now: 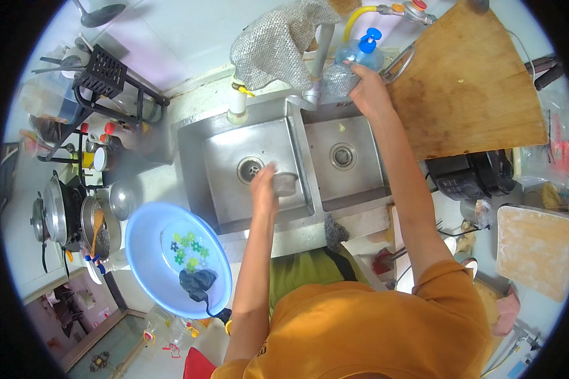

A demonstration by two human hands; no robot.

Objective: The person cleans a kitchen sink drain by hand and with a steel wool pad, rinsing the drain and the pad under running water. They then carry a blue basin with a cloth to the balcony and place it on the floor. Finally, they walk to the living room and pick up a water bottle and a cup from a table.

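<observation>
My left hand (pixel 264 188) is over the left basin of a stainless steel double sink (pixel 316 189), holding a small greyish cup-like object (pixel 284 184) that is blurred. My right hand (pixel 371 90) reaches to the back of the right basin and grips a silvery mesh scourer or textured ball (pixel 340 79); which one I cannot tell. Just behind it stands a clear blue bottle with a blue pump (pixel 369 41). The tap (pixel 321 59) rises between the basins, beside a grey woven cloth (pixel 277 47).
A light blue plastic basin (pixel 142 279) with a dark cloth (pixel 197 284) stands left of the sink. A large wooden board (pixel 469 90) leans at the right. Pots (pixel 57 208) and a black rack (pixel 137 102) are at the far left. A dark scouring pad (pixel 335 232) lies on the front edge.
</observation>
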